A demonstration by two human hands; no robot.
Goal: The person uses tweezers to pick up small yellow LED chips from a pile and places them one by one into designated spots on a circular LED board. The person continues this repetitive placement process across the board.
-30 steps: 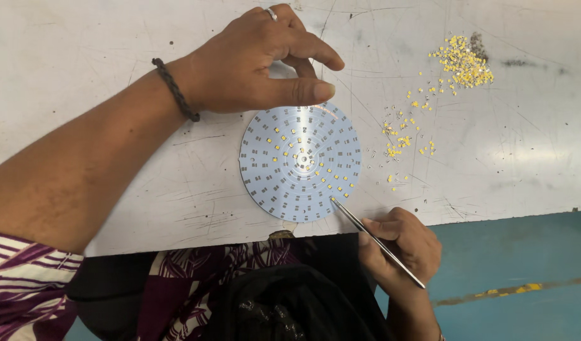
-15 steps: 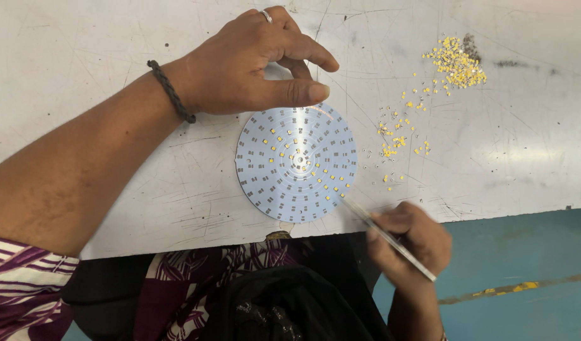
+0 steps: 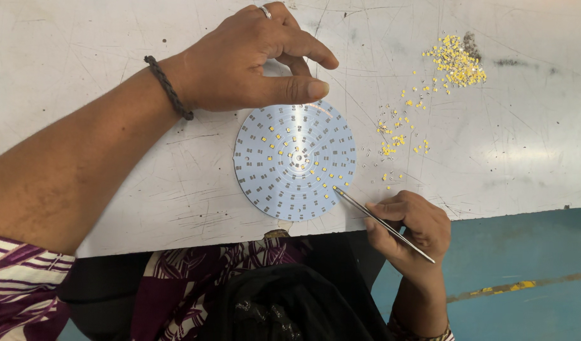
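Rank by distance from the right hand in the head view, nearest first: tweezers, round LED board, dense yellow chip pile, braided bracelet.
1. tweezers: held in the right hand.
2. round LED board: just left, under the tweezer tip.
3. dense yellow chip pile: up, near the table's far right.
4. braided bracelet: far left, on the left wrist.

Tweezers (image 3: 382,222) tip back on round board (image 3: 295,161) edge — right hand (image 3: 407,227) moved up.
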